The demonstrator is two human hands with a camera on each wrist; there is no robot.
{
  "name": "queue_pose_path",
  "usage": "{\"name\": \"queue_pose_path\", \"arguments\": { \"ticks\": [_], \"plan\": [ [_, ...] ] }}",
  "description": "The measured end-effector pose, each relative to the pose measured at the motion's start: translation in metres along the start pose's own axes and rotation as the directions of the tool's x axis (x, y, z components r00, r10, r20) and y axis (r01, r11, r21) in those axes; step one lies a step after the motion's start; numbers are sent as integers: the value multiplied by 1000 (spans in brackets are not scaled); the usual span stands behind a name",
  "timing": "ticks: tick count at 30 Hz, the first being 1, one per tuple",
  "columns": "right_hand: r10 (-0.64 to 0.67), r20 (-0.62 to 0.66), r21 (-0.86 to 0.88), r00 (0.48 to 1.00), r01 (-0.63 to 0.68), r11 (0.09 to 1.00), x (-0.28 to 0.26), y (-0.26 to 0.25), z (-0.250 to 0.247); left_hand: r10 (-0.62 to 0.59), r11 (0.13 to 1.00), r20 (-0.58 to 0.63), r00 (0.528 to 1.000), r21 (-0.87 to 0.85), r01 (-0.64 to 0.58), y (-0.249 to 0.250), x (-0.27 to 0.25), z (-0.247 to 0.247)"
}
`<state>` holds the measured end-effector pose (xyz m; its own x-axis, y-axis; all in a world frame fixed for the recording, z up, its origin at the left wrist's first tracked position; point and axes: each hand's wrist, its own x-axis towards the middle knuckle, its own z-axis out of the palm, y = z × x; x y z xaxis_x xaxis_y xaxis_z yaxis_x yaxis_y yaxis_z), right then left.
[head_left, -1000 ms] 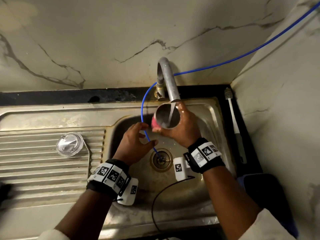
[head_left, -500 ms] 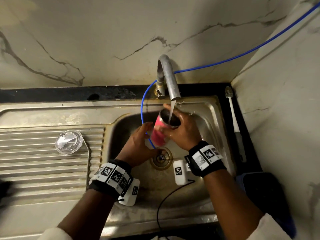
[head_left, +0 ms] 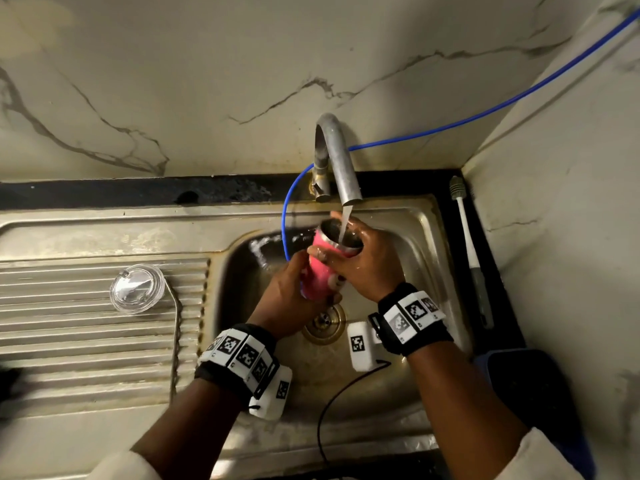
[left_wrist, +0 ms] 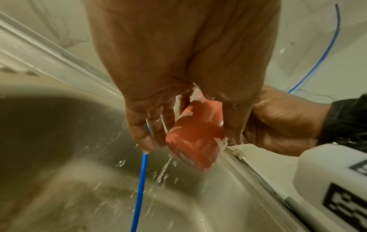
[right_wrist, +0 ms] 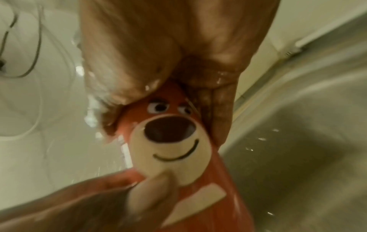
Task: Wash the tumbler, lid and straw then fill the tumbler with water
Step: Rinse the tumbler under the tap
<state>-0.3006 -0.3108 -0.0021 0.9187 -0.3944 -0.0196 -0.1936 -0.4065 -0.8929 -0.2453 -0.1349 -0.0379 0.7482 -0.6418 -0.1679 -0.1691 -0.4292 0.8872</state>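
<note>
Tipped further upright since a second ago, tumbler [head_left: 323, 268] now held lower in mid-frame, mouth under the tap [head_left: 341, 168] stream. Left hand [head_left: 289, 299] moved in from beside it, now wrapped round the pink base; right hand [head_left: 363, 261] gripping near the steel rim. Steel sink [head_left: 429, 258] across the centre of the head view, ridged drainboard [head_left: 86, 341] at left, marbled wall filling the top, blue hose [head_left: 485, 112] running to the upper right. Clear lid [head_left: 137, 288] lying on the drainboard, well apart from the hands. White brush [head_left: 467, 251] along the right edge. Pink body, cartoon bear face [right_wrist: 170, 141] in the right wrist view, wet, water dripping off the base [left_wrist: 194, 144] in the left wrist view.
</note>
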Motion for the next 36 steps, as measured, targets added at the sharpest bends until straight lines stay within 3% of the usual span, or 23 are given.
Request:
{"name": "queue_pose_path", "arguments": {
  "ticks": [3, 5, 6, 8, 9, 11, 13, 15, 19, 21, 23, 26, 31, 34, 36],
  "plan": [
    [32, 46, 118, 998, -37, 992, 1, 3, 3, -46, 999, -14, 999, -18, 45, 2, 5, 1],
    [253, -11, 336, 967, -235, 912, 3, 6, 7, -56, 998, -15, 998, -20, 56, 6, 9, -1],
    [410, -5, 451, 912, -364, 815, 5, 8, 8, -48, 999, -37, 998, 15, 48, 9, 11, -3],
    [608, 206, 601, 767, -590, 540, 5, 15, 9, -3, 995, -100, 995, 98, 13, 17, 15, -9],
    [614, 354, 650, 705, -658, 381, 4, 19, 10, 24, 993, -132, 991, 116, -8, 21, 15, -12],
    [552, 529, 711, 644, -692, 125, 2, 18, 10, 85, 984, -174, 981, 167, -56, 31, 16, -16],
    [532, 565, 730, 631, -683, 34, 4, 23, 16, 173, 960, -203, 964, 253, -120, 40, 18, -16],
    [518, 555, 760, 651, -650, 2, 3, 28, 25, 259, 927, -204, 944, 326, -184, 48, 23, -13],
    [416, 478, 861, 774, -507, -45, 4, 41, 42, 330, 870, -172, 928, 437, -229, 60, 30, -2],
    [392, 438, 894, 809, -439, -94, 4, 39, 45, 346, 870, -185, 920, 432, -240, 63, 32, 4],
    [404, 393, 918, 826, -374, -130, 5, 36, 42, 326, 912, -220, 919, 329, -245, 64, 34, 9],
    [423, 345, 938, 838, -321, -128, 8, 41, 33, 203, 978, -262, 944, 107, -180, 60, 41, 14],
    [436, 393, 919, 810, -324, -227, 0, 49, 20, 63, 991, -251, 966, -98, -90, 50, 51, 16],
    [502, 311, 949, 807, -290, -123, -5, 40, 11, -58, 977, -205, 977, -212, 14, 45, 47, 10],
    [559, 208, 948, 803, -306, 88, -3, 38, 9, -164, 958, -186, 969, -262, 113, 32, 45, 5]
  ]
}}
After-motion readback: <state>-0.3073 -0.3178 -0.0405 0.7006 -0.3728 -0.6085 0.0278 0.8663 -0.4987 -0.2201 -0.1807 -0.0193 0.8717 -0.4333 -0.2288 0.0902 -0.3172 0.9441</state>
